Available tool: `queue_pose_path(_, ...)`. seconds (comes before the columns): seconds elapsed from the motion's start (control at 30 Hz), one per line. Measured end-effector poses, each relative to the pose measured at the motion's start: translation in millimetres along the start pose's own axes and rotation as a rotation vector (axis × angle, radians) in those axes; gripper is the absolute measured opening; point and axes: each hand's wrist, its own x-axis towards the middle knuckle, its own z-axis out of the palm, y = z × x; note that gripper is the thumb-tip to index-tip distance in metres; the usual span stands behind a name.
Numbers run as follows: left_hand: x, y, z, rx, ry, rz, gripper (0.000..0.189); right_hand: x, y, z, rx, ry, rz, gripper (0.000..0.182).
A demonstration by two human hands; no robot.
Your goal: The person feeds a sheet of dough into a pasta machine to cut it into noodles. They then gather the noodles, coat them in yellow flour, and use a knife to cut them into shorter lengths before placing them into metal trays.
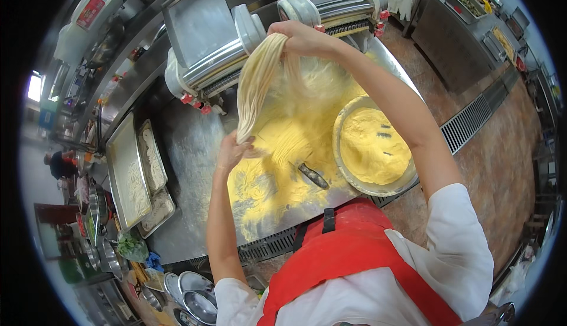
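Observation:
A bundle of long fresh noodles (259,84) stretches slantwise above a steel worktable (186,140). My right hand (297,38) grips its upper end, close to the noodle machine. Some blurred strands hang below that hand. At the lower left, my left hand (232,151) has its fingers around the bundle's other end; fingertip detail is blurred. Yellow flour (283,144) covers the tabletop under the noodles. On it lies a dark, flour-dusted tool (313,176), its exact kind unclear. A large round basin (339,157) of yellow flour stands below my right forearm.
Two noodle roller machines (208,75) (336,16) line the table's back. Metal trays (124,171) with noodles sit at the left. Stacked steel bowls (199,304) are at lower left. A floor drain grate (467,122) runs at the right. Another person (57,164) stands far left.

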Motion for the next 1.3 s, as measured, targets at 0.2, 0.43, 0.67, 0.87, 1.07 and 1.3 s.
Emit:
queue_pose_path(0.2, 11.4, 97.4, 19.3, 0.048, 0.140, 0.550, 0.072, 12.7, -58.0, 37.6, -0.235, -0.265, -0.053, 0.015)
queue_pose_path(0.43, 18.4, 137.2, 28.7, -0.163, 0.115, 0.380, 0.036, 23.8, -61.7, 51.6, -0.412, -0.253, -0.096, 0.018)
queue_pose_path(0.67, 14.7, 130.3, 24.4, -0.365, -0.357, 0.168, 0.033, 29.6, -63.9, 15.5, -0.439, -0.153, -0.255, 0.012)
queue_pose_path(0.87, 1.7, 196.8, -4.0, -0.260, -0.282, 0.291, 0.031, 23.4, -44.9, -30.9, -0.399, -0.022, -0.205, 0.013)
queue_pose_path(1.07, -2.9, 211.6, -21.7, -0.329, -0.008, 0.409, 0.024, -5.9, 3.5, -16.3, -0.524, 0.208, -0.253, 0.063)
queue_pose_path(1.3, 10.5, -5.0, 19.8, -0.012, 0.137, -0.001, 0.027, -109.4, 185.0, 126.1, -0.282, 0.105, 0.996, 0.072)
